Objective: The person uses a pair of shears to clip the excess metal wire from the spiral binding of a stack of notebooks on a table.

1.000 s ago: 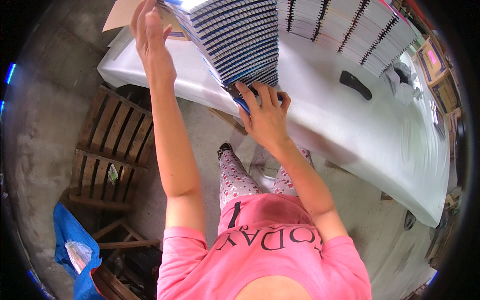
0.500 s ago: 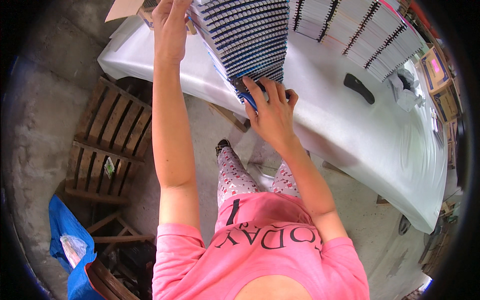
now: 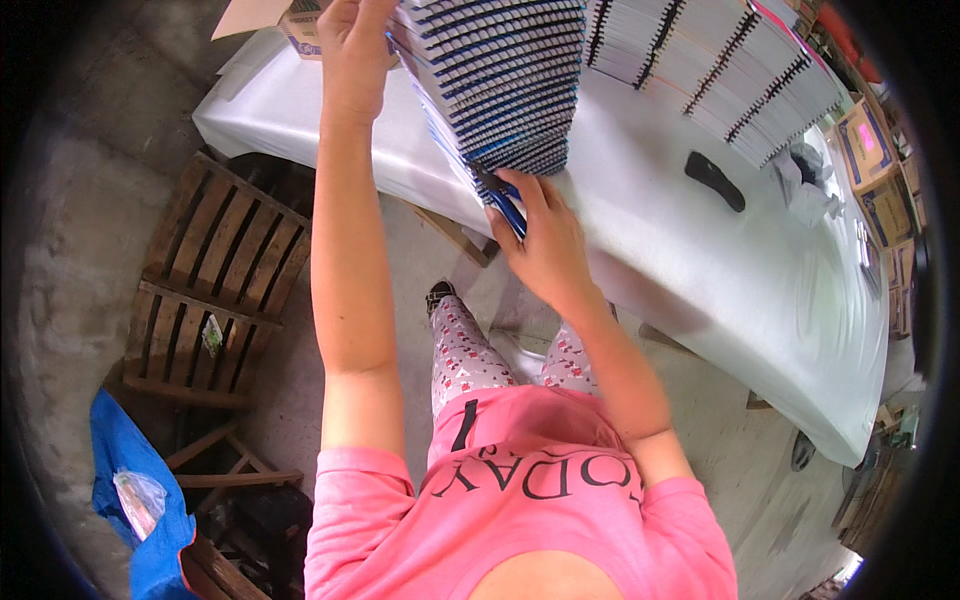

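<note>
A tall stack of spiral-bound notebooks (image 3: 500,85) stands on the white-covered table, its dark blue and black coils facing me. In my right hand (image 3: 548,240) are pliers (image 3: 508,208) with blue handles and dark jaws. My fingers and thumb close round the handles, and the jaws meet the low left corner of the stack, at the coil ends. My left hand (image 3: 352,65) reaches up to the far left edge of the stack, fingers curled against the notebooks. The top edge of the picture cuts off its fingertips, so the exact hold is partly hidden.
More coil-bound stacks (image 3: 690,60) line the back of the table (image 3: 720,265). A black, elongated object (image 3: 715,180) lies nearer, beside crumpled plastic (image 3: 808,185). An open carton (image 3: 305,30) sits at far left, other cartons (image 3: 865,140) at right. A wooden slatted rack (image 3: 215,285) stands left.
My right hand's fingers have gone from spread over the pliers to closed round the handles. The pliers' handles have swung slightly down and right. My left hand stays at the stack's far left edge.
</note>
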The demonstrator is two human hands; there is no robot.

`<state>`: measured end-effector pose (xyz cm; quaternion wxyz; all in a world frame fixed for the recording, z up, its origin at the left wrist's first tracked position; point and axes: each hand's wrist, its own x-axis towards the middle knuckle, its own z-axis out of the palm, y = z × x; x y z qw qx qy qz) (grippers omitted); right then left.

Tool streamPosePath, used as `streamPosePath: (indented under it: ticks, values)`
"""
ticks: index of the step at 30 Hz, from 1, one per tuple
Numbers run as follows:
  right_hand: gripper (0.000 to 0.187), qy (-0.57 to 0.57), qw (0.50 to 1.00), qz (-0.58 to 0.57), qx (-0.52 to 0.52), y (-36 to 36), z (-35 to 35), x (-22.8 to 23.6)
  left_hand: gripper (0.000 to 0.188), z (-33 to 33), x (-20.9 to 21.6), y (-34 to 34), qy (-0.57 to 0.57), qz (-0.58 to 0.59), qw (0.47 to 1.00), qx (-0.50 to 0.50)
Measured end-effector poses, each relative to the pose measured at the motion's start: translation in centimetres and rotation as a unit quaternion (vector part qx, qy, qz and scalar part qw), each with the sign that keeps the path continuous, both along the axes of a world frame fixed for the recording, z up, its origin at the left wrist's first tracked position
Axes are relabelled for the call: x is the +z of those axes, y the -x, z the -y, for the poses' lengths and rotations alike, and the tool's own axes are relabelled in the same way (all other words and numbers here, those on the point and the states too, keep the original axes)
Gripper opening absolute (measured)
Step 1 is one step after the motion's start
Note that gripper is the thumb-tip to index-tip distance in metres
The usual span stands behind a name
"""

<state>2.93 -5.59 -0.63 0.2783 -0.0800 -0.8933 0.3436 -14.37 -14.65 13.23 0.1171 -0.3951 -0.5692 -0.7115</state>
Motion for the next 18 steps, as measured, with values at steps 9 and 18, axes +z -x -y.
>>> streamPosePath:
  ticks: [9,18]
  values:
    - [0.055,-0.213,0.969,-0.098,-0.081,0.9,-0.6,-0.6,0.035,0.6,0.3,-0.2,0.043,-0.030,0.996,0.066]
    - [0.054,-0.305,0.942,-0.111,-0.086,1.6,-2.0,-1.0,0.034,0.4,0.1,0.1,0.036,-0.043,0.997,0.052]
